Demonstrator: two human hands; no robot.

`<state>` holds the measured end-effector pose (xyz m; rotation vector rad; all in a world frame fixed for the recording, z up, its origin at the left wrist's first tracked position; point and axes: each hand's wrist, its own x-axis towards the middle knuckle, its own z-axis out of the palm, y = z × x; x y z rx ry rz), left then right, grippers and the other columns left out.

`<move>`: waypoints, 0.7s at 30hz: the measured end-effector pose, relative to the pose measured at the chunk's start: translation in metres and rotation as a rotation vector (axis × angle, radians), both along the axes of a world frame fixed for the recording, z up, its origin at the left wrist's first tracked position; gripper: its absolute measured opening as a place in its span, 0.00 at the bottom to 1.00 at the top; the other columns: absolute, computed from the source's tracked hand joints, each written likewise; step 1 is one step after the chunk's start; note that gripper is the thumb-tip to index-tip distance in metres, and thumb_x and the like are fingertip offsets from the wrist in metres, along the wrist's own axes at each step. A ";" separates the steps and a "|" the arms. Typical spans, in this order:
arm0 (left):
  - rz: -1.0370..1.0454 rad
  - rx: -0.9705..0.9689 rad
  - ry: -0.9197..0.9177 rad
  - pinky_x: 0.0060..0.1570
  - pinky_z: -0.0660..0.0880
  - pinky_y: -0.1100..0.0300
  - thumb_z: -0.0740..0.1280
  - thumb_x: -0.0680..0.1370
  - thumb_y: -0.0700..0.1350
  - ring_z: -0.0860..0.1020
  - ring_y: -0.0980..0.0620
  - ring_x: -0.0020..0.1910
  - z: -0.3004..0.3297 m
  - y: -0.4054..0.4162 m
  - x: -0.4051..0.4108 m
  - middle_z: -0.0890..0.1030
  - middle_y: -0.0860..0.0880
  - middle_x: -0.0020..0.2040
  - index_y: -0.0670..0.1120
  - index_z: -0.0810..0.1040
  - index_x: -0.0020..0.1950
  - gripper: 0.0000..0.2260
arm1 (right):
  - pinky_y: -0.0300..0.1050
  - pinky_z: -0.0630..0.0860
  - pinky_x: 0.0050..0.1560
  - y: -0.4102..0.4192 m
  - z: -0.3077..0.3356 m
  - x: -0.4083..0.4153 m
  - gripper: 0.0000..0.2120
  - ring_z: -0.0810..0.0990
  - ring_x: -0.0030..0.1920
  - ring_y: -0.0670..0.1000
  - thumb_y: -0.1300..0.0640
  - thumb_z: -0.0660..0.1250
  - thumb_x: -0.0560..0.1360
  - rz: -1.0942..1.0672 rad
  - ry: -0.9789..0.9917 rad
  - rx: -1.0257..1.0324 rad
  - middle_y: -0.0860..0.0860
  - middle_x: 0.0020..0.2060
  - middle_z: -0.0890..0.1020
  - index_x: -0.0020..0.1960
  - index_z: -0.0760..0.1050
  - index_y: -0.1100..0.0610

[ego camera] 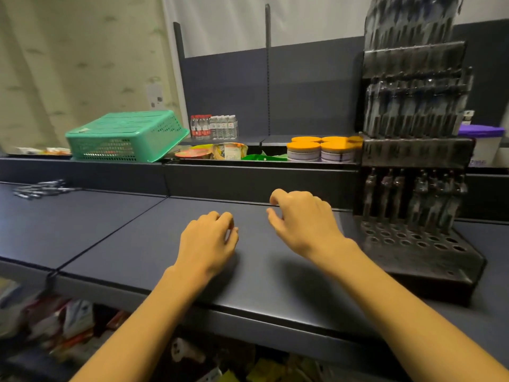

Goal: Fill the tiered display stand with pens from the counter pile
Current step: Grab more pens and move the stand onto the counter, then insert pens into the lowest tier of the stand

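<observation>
both hands out over the dark counter (115,221) and i've got nothing in either. left hand (209,238) sits low over the counter, fingers loosely curled under, no pen in there that i can see. right hand (303,216) is a touch higher and further forward, fingers bent and slack, thumb apart from them, holding nothing too. the pen pile (41,187) is way off at the far left of the counter, well apart from both hands, a small blurred scatter. the tiered display stand (413,150) is on my right, black, upper tiers packed with pens, a row of pens standing on the low tier, and open holes (407,238) showing along the front step. behind the counter: green basket (124,136) upside down, small bottles (214,126), orange-lidded tubs (319,150).
</observation>
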<state>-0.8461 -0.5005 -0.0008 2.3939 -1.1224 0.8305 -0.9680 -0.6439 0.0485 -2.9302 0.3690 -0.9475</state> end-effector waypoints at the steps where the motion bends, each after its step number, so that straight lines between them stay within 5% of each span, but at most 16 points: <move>1: -0.002 -0.007 -0.006 0.39 0.69 0.56 0.62 0.78 0.52 0.76 0.44 0.43 0.002 0.008 0.008 0.78 0.47 0.44 0.46 0.76 0.49 0.10 | 0.50 0.76 0.45 0.008 0.001 0.009 0.11 0.79 0.47 0.58 0.48 0.58 0.80 0.000 0.011 -0.005 0.53 0.47 0.80 0.56 0.72 0.54; 21: 0.022 0.016 0.011 0.37 0.68 0.56 0.61 0.78 0.51 0.76 0.45 0.44 0.014 0.277 0.261 0.78 0.47 0.45 0.47 0.74 0.53 0.09 | 0.52 0.77 0.42 0.266 0.003 0.304 0.10 0.78 0.43 0.60 0.51 0.58 0.79 0.012 0.038 0.004 0.56 0.44 0.80 0.53 0.71 0.57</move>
